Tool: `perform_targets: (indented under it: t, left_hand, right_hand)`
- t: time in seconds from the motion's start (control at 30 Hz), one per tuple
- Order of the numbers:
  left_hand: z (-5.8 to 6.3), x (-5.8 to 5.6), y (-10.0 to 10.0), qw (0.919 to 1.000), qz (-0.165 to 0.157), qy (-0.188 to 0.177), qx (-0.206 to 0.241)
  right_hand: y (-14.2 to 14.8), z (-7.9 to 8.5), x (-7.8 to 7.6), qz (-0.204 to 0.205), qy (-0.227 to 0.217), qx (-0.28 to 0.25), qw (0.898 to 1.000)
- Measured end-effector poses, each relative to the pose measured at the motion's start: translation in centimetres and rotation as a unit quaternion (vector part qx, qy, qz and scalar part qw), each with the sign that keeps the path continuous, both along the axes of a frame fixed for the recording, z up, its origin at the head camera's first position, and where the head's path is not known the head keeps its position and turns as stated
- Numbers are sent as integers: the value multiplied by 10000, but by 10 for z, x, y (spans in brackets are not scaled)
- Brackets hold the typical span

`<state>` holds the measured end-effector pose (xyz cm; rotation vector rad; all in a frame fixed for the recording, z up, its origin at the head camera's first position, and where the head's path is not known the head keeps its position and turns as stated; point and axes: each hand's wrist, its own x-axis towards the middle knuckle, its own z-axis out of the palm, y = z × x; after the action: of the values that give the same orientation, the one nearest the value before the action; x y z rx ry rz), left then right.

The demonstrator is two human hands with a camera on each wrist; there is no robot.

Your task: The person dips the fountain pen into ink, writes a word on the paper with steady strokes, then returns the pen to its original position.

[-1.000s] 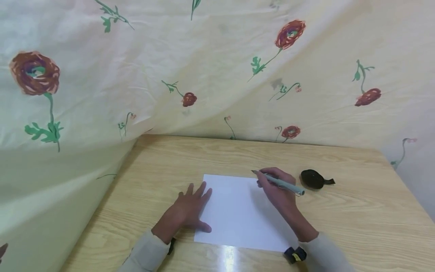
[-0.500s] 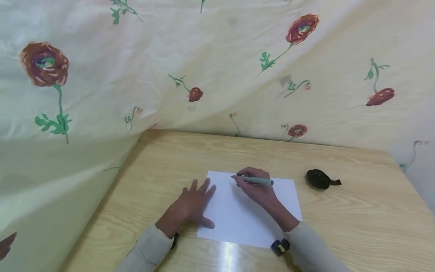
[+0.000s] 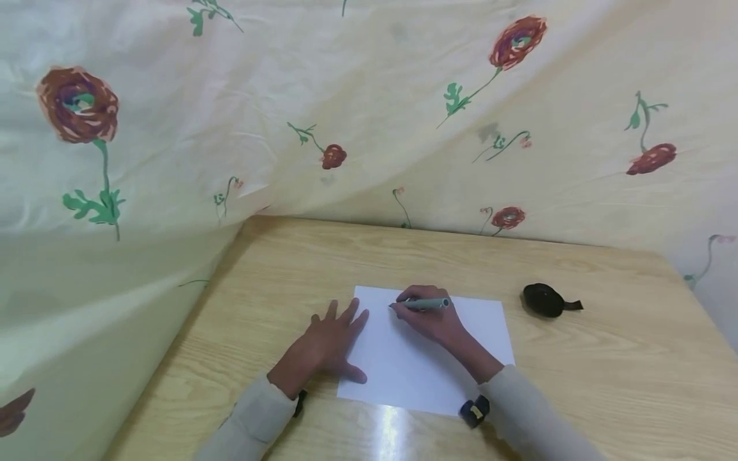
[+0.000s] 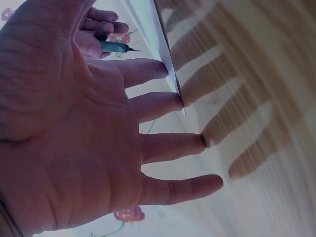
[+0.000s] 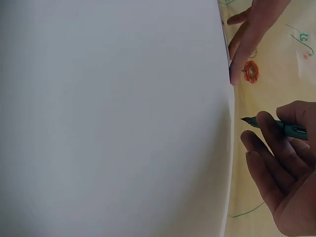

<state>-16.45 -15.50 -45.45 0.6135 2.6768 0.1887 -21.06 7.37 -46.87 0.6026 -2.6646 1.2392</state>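
Observation:
A blank white sheet of paper (image 3: 398,365) lies on the wooden table. Spread fingers of my left hand (image 3: 331,342) rest across the sheet's left edge, partly on the paper and partly on the wood. The left wrist view shows that hand (image 4: 94,128) from the palm side, its fingertips on the surface. My right hand (image 3: 429,317) pinches a green pen (image 3: 426,303) over the upper part of the sheet. In the right wrist view the dark tip of the pen (image 5: 252,121) points toward the left; whether it touches the paper cannot be told.
To the right of the sheet sits a small black pan-shaped object (image 3: 544,300) with a short handle. A flowered cloth (image 3: 369,115) hangs behind the table (image 3: 277,256) and along its left side. Dark wrist devices (image 3: 475,411) are strapped near both cuffs.
My right hand has moved left with the pen, from the sheet's upper right to its upper middle, and has come lower. The left hand stays on the left edge. The view has shifted slightly.

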Motion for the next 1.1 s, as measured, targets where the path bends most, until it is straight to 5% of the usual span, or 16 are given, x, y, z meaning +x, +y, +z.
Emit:
perform_targets:
  t: [0.47, 1.1]
  left_hand:
    - [2, -1, 3, 9999, 69, -97, -42]
    - [6, -3, 4, 9999, 55, -115, 81]
  right_hand:
    - [2, -2, -4, 160, -316, 243, 9991]
    - [7, -2, -8, 363, -219, 23, 9991]
